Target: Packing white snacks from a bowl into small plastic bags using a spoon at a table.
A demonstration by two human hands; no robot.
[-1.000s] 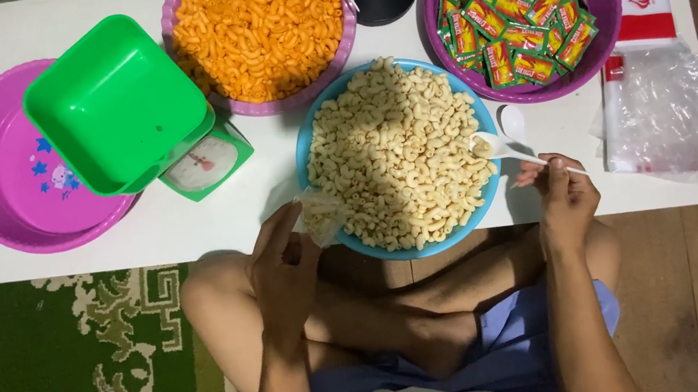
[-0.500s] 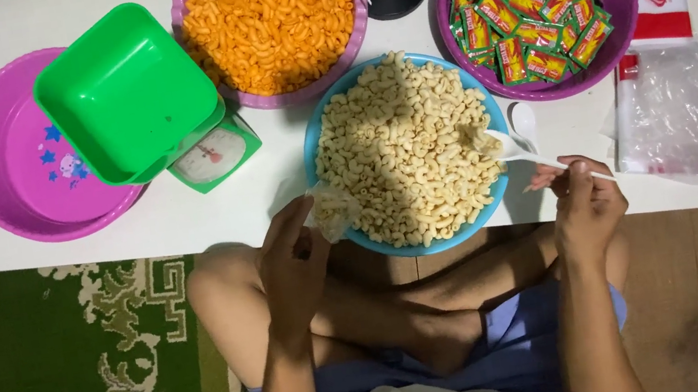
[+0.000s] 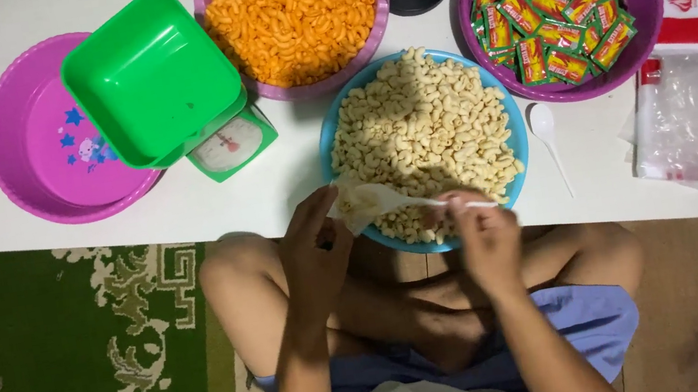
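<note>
While a small clear bag (image 3: 349,205) is pinched at its mouth by the left hand (image 3: 314,261) over the blue bowl (image 3: 518,141), a white plastic spoon (image 3: 405,200) is gripped by the right hand (image 3: 482,236), its tip at the opening. Thin, limp and light, the bag is best held by its rim. The pale macaroni (image 3: 427,133) looks brittle.

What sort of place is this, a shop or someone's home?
Probably a home, set up for packing snacks by hand. The person sits cross-legged on a rug at a low table, with bowls of macaroni, a small scale and sachets.
</note>
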